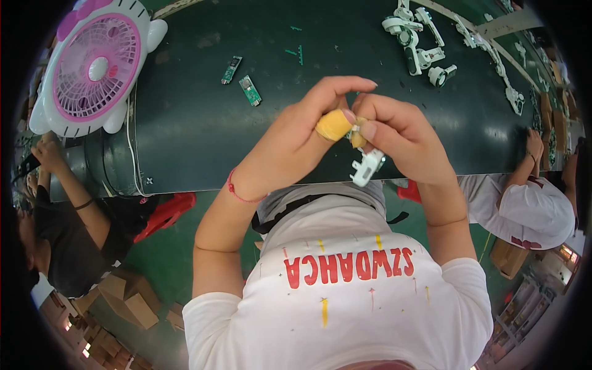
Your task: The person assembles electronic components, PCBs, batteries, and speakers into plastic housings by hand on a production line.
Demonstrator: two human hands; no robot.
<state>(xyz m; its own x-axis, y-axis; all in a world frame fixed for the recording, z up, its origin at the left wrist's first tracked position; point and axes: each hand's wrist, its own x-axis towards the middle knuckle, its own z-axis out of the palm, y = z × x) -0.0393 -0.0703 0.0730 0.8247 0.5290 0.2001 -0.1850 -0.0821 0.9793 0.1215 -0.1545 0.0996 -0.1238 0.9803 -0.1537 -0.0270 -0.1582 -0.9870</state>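
Above the table's near edge my two hands meet. My left hand point(302, 135), with a yellow finger cover point(335, 125) on its thumb, is curled with the thumb tip against the fingers of my right hand. Whatever it grips is hidden. My right hand point(407, 139) is closed, thumb pressed toward a yellow-covered fingertip point(358, 137), with a tiny pale piece showing between them. From beneath the right fingers a white plastic housing part point(368, 168) with clips and cut-outs hangs down, tilted.
Two small green circuit boards point(250, 90) lie on the dark table point(191, 135). Green plastic scraps point(300, 54) are farther back. White device assemblies point(413, 46) sit at the far right, a pink and white fan point(98, 68) at the left. People work on either side.
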